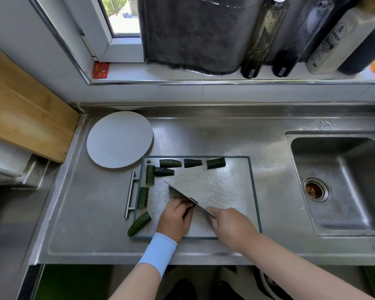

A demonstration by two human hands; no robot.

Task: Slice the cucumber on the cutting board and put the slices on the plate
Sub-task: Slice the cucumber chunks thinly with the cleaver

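Note:
A steel cutting board (pixel 225 187) with a dark rim lies on the counter. Several dark green cucumber pieces (pixel 170 163) are lined up along its far and left edges, and one end piece (pixel 139 224) hangs over the near left corner. My left hand (pixel 174 217) presses down on a small cucumber piece (pixel 193 201), mostly hidden under the fingers. My right hand (pixel 230 226) grips the handle of a cleaver (pixel 180 194), whose blade runs diagonally right next to my left fingers. A white plate (pixel 119 139) with nothing on it sits left of and behind the board.
A bar handle (pixel 130 193) sticks out from the board's left side. A steel sink (pixel 342 182) lies to the right. Bottles (pixel 262 37) and a grey towel (pixel 193 33) stand on the windowsill behind. A wooden board (pixel 24 109) leans at the left.

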